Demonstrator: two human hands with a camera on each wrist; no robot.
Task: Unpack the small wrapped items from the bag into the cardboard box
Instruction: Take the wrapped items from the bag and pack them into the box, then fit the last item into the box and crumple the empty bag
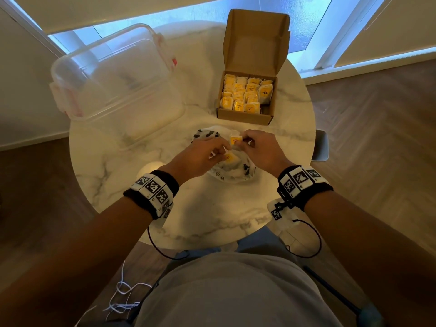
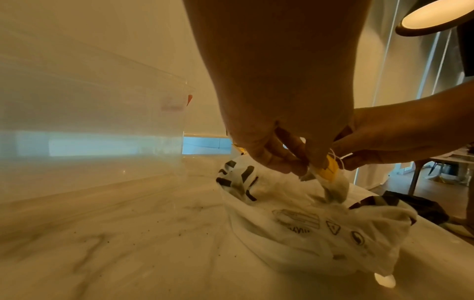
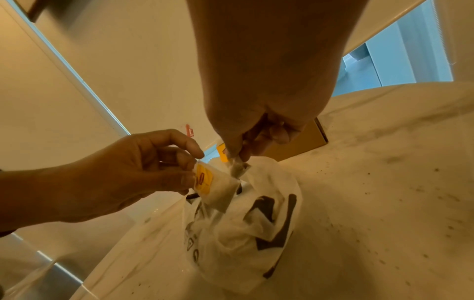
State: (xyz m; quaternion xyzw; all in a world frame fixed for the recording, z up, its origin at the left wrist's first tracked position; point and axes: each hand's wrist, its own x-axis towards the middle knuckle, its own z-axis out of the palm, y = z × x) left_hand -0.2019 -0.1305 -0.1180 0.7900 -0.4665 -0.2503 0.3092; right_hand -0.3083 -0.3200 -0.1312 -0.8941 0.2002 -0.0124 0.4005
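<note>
A white bag with black print lies crumpled on the marble table, beneath both hands. My left hand pinches a small wrapped tea bag with a yellow label just above the bag's mouth. My right hand pinches a second yellow-labelled tea bag by its edge. The two hands are close together, and the left hand's tea bag hangs beside the right fingertips. The open cardboard box stands beyond the bag, holding several rows of tea bags.
A large clear plastic container with pink clips sits on the table's far left, close to the left hand. The box's lid stands upright at the back. A chair seat shows past the table's right edge. Dark crumbs dot the tabletop.
</note>
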